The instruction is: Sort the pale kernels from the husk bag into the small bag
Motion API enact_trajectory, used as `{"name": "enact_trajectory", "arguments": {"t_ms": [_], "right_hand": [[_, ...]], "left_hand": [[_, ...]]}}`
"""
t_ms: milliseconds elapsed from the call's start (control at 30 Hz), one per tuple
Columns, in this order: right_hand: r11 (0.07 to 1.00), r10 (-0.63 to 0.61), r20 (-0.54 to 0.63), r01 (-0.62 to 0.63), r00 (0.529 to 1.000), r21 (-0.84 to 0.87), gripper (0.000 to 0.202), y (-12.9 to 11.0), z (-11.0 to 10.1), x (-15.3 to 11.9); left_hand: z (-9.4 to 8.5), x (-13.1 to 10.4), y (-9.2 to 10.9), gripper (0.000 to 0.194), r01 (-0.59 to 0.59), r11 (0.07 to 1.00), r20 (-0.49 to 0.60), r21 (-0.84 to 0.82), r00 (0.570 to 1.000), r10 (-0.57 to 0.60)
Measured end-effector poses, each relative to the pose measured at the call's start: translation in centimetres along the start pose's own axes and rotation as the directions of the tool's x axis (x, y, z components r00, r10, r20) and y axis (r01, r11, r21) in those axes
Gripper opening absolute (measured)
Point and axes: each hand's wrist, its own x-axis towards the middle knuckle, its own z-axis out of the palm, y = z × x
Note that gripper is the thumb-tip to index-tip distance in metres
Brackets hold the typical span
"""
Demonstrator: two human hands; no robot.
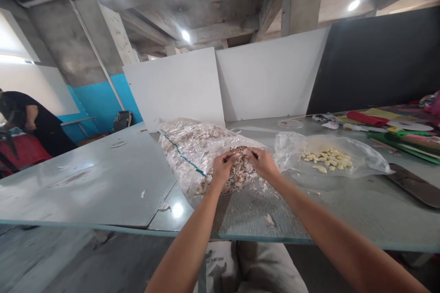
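Observation:
A large clear plastic bag (pixel 192 144) lies on the table, filled with what look like papery garlic skins (pixel 242 171) that spill from its open end. Over those skins, my left hand (pixel 223 167) has its thumb and fingers pinched together. My right hand (pixel 263 162) faces it a short way off, also pinched, at the far edge of the skins. Whatever sits between the fingertips is too small to make out. To the right, pale peeled garlic cloves (pixel 330 159) rest in a second clear plastic bag (pixel 369 158).
The grey table (pixel 113 187) has its front edge close to my lap. A dark flat sole-shaped piece (pixel 417 185) lies at the right, with coloured sheets (pixel 405 144) behind it. White panels (pixel 264 78) stand at the back. A person in dark clothes (pixel 37 119) bends at far left.

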Motion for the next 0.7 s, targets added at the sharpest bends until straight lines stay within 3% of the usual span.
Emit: {"name": "enact_trajectory", "arguments": {"t_ms": [200, 300, 367, 433, 533, 600, 700], "right_hand": [[0.995, -0.082, -0.004, 0.082, 0.997, 0.063, 0.021, -0.3, -0.1, 0.0], [0.995, -0.062, -0.002, 0.062, 0.998, 0.084, 0.023, -0.4, -0.2, 0.0], [0.985, 0.000, 0.025, -0.004, 1.000, 0.170, 0.026, -0.4, -0.2, 0.0], [0.943, 0.111, 0.128, -0.145, 0.986, 0.299, 0.029, -0.2, 0.0, 0.1], [0.828, 0.229, 0.350, -0.370, 0.909, 0.421, 0.031, 0.3, 0.4, 0.4], [0.796, 0.234, 0.403, -0.412, 0.885, 0.442, 0.031, 0.5, 0.1, 0.6], [0.851, 0.212, 0.429, -0.382, 0.878, 0.360, 0.030, 1.0, -1.6, 0.4]], "left_hand": [[0.0, 0.1, 0.1, 0.034, -0.036, 0.998, -0.010, 0.058, 0.999, 0.037], [0.0, -0.1, 0.3, 0.031, -0.079, 0.991, 0.008, 0.107, 0.997, 0.079], [0.0, -0.2, 0.5, 0.030, -0.123, 0.979, 0.017, 0.165, 0.992, 0.122], [0.0, -0.3, 0.5, 0.029, -0.158, 0.962, 0.040, 0.223, 0.987, 0.153], [0.0, -0.5, 0.3, 0.027, -0.197, 0.939, 0.113, 0.283, 0.979, 0.172], [0.0, -0.5, 0.2, 0.026, -0.209, 0.934, 0.142, 0.291, 0.975, 0.173], [0.1, -0.7, 0.1, 0.027, -0.197, 0.944, 0.162, 0.265, 0.974, 0.158]]}}
